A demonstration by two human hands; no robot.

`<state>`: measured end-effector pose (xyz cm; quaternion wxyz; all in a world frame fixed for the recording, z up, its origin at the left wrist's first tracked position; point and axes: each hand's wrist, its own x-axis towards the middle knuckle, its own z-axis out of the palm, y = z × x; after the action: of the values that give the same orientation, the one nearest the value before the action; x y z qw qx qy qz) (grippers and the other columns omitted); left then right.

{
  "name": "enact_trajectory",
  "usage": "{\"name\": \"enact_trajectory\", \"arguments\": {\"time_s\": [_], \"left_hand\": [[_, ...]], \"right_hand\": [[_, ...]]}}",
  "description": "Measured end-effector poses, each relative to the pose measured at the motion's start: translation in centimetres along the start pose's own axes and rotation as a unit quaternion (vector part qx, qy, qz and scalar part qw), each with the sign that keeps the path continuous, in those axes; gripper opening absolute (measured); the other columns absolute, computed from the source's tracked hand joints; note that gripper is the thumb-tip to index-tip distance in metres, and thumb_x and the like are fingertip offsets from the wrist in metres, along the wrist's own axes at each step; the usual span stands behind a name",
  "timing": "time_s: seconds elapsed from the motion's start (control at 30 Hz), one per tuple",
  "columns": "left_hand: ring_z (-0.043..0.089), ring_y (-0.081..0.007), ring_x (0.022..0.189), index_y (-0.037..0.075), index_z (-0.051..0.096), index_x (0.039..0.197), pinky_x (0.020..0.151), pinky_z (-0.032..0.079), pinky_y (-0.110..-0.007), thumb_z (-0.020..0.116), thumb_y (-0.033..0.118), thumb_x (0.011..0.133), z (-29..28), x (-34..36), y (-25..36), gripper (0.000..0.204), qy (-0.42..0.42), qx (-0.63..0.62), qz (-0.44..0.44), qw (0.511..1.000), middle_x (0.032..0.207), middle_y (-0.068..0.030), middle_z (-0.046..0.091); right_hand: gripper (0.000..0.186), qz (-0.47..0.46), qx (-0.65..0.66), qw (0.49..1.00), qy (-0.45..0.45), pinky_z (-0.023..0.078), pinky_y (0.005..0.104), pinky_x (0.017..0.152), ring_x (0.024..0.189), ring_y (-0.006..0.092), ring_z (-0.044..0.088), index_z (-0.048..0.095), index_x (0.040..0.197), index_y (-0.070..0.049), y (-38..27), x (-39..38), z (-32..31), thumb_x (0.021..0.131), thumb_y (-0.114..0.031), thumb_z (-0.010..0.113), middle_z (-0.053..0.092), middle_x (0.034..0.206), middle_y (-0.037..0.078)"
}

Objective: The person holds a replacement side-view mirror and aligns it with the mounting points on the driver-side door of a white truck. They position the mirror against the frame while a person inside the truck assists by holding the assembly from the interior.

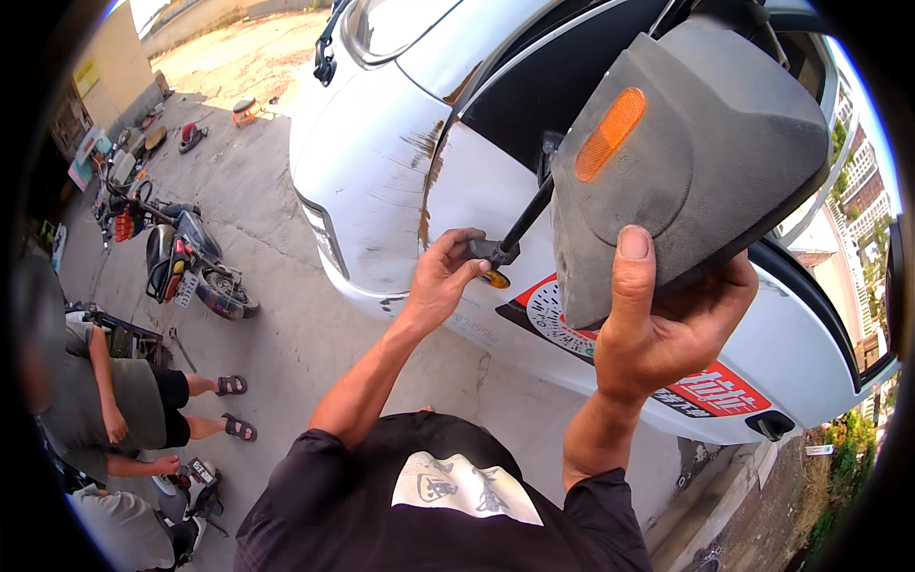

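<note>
A large dark grey side mirror (710, 143) with an orange reflector (611, 134) fills the upper right, its back facing me. My right hand (658, 324) is closed around its lower edge, thumb pressed on the back of the housing. A black mirror arm (527, 214) slants down and left from behind the mirror to a dark bracket (498, 253). My left hand (443, 276) pinches this bracket between thumb and fingers, against the white vehicle (381, 181). A small amber lamp (495, 278) shows just below the bracket. The mirror hides part of the door and window.
Scrapes and rust mark the vehicle's front corner. The door carries a red sticker (729, 384) and a black handle (770, 425). A parked motorcycle (195, 253) stands on the concrete at left. Nearer, another person (133, 396) in sandals stands beside a scooter (191, 500).
</note>
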<state>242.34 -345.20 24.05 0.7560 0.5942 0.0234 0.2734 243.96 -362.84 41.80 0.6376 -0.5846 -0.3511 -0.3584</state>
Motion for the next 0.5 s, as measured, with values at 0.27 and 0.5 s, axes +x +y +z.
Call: {"name": "enact_trajectory", "arguments": {"time_s": [0.27,0.5], "left_hand": [[0.062,-0.0104,0.087,-0.005,0.052,0.124,0.074,0.049,-0.026,0.071,0.003,0.093,-0.4,3.8,-1.5,0.037,0.049,0.018,0.014,0.999,0.098,-0.0105,0.069],[0.06,-0.0125,0.077,-0.003,0.062,0.1,0.07,0.049,-0.028,0.081,0.011,0.084,-0.8,4.7,1.6,0.029,0.111,0.219,0.035,0.969,0.084,-0.0048,0.066]], "right_hand": [[0.052,-0.069,-0.047,0.996,-0.018,0.053,0.0231,0.068,0.093,0.0143,0.055,0.041,0.118,0.0,1.7,-0.2,1.9,0.083,-0.006,0.079,0.047,0.109,0.01],[0.062,-0.092,-0.063,0.994,-0.02,0.06,0.0236,0.07,0.109,0.0245,0.058,0.034,0.121,0.003,2.3,0.4,3.3,0.082,-0.015,0.079,0.041,0.116,0.016]]}}
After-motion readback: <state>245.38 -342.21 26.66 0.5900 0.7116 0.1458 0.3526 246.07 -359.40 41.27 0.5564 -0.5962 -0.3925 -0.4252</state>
